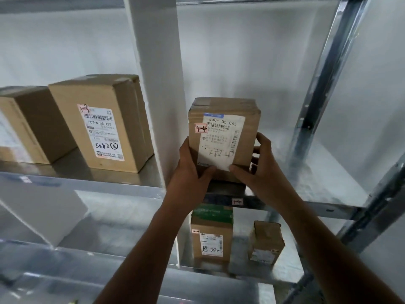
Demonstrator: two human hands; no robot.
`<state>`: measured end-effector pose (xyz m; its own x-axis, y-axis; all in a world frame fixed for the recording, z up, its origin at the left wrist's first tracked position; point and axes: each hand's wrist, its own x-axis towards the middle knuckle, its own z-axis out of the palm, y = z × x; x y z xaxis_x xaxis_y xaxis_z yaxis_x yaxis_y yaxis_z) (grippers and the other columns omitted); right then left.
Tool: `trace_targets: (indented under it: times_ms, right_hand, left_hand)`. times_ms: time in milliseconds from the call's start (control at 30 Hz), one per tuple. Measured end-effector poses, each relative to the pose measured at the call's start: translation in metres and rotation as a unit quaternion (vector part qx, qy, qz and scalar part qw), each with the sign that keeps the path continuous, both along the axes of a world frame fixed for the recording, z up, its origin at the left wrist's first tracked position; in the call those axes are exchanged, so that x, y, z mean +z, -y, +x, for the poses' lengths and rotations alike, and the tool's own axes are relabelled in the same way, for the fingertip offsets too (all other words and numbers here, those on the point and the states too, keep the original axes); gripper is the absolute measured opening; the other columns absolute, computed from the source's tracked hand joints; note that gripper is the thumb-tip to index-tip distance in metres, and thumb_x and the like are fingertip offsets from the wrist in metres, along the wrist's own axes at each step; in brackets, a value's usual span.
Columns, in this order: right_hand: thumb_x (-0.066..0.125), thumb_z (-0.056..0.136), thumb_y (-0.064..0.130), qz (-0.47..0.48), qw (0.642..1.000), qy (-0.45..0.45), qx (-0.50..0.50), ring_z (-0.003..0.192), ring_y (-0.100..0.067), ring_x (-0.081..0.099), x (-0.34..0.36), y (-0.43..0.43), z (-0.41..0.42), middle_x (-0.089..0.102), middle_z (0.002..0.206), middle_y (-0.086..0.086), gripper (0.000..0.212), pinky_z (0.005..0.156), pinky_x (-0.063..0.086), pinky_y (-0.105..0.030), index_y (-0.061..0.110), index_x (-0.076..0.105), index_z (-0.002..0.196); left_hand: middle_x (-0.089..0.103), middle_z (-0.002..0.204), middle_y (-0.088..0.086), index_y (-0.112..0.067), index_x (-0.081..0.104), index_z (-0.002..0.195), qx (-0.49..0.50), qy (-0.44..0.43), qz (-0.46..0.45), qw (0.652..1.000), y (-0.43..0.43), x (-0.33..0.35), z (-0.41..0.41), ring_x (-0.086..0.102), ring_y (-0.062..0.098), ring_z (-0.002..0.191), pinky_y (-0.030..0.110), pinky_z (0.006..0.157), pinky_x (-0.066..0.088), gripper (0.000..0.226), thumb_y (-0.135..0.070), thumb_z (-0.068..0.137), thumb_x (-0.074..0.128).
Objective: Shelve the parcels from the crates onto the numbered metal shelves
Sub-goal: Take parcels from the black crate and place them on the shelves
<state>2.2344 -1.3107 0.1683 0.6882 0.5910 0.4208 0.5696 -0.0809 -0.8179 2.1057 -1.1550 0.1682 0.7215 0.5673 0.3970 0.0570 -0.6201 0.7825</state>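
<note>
A brown cardboard parcel (243, 150) with a white shipping label and a small tag reading 1-4 stands upright at the front of the right-hand metal shelf (328, 185). My left hand (190, 170) grips its lower left side, thumb across the front. My right hand (256, 165) holds the lower right corner, fingers curled round the side. A small 1-4 tag (237, 202) sits on the shelf's front edge just below the parcel. Whether the parcel's base rests on the shelf is hidden by my hands.
A white divider post (157, 88) separates this bay from the left bay, where a parcel tagged 1-3 (103, 123) and another box (35, 126) stand. On the shelf below stand a green-topped parcel (211, 235) and a small box (266, 242). A metal upright (322, 84) frames the right side.
</note>
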Motion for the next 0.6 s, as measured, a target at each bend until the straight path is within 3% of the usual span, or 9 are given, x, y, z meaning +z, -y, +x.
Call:
trace_targets:
  times_ms: [67,200,333,467,567,600]
  right_hand:
    - [0.085,0.086,0.027,-0.001,1.0,0.009,-0.005,0.13,-0.019,0.058,-0.001,-0.001,0.002,0.046,0.146,0.002,0.092,0.076,0.06,-0.016,0.057,0.018,0.142]
    - [0.085,0.086,0.027,-0.007,1.0,0.01,-0.014,0.131,-0.021,0.058,-0.003,-0.001,0.004,0.046,0.148,-0.001,0.092,0.08,0.063,-0.021,0.053,0.018,0.144]
    - [0.084,0.087,0.03,-0.018,1.0,0.013,-0.022,0.132,-0.021,0.058,0.0,0.0,0.001,0.047,0.15,-0.001,0.093,0.083,0.063,-0.022,0.047,0.017,0.149]
    - [0.081,0.089,0.039,-0.071,0.997,0.018,-0.024,0.145,-0.024,0.046,0.004,0.006,-0.007,0.04,0.162,0.0,0.101,0.105,0.056,-0.045,0.039,0.009,0.16]
    - [0.073,0.09,0.054,-0.105,0.993,0.022,-0.043,0.147,-0.026,0.043,0.007,0.016,-0.019,0.033,0.167,0.002,0.097,0.105,0.046,-0.035,0.037,0.011,0.163]
    - [0.066,0.087,0.063,-0.125,0.991,0.022,-0.052,0.144,-0.027,0.046,0.007,0.021,-0.023,0.034,0.167,0.001,0.097,0.106,0.047,-0.036,0.035,0.012,0.163]
  left_hand:
    - [0.051,0.129,-0.016,-0.032,0.02,0.148,0.011,-0.009,0.005,1.0,0.002,0.001,0.001,0.053,0.008,0.116,0.031,0.094,0.05,0.075,-0.026,0.095,0.073]
    - [0.049,0.122,-0.02,-0.028,0.024,0.148,0.029,-0.025,-0.001,0.999,0.003,0.001,0.005,0.051,0.005,0.109,0.023,0.087,0.045,0.07,-0.025,0.096,0.071]
    - [0.05,0.121,-0.019,-0.028,0.024,0.149,0.041,-0.037,-0.016,0.998,0.009,0.005,0.005,0.052,0.005,0.108,0.027,0.091,0.047,0.069,-0.025,0.097,0.07]
    - [0.055,0.141,-0.006,-0.022,0.019,0.155,0.045,-0.043,-0.019,0.998,0.022,0.007,-0.008,0.057,0.016,0.126,0.042,0.104,0.052,0.079,-0.027,0.096,0.071]
    - [0.044,0.156,-0.008,-0.028,0.015,0.156,0.05,-0.029,0.002,0.998,0.038,-0.001,-0.024,0.044,0.019,0.144,0.047,0.114,0.044,0.081,-0.035,0.097,0.069]
    - [0.037,0.159,-0.017,-0.038,0.012,0.154,0.06,-0.018,0.024,0.998,0.044,-0.005,-0.031,0.038,0.012,0.147,0.041,0.115,0.039,0.08,-0.041,0.096,0.067]
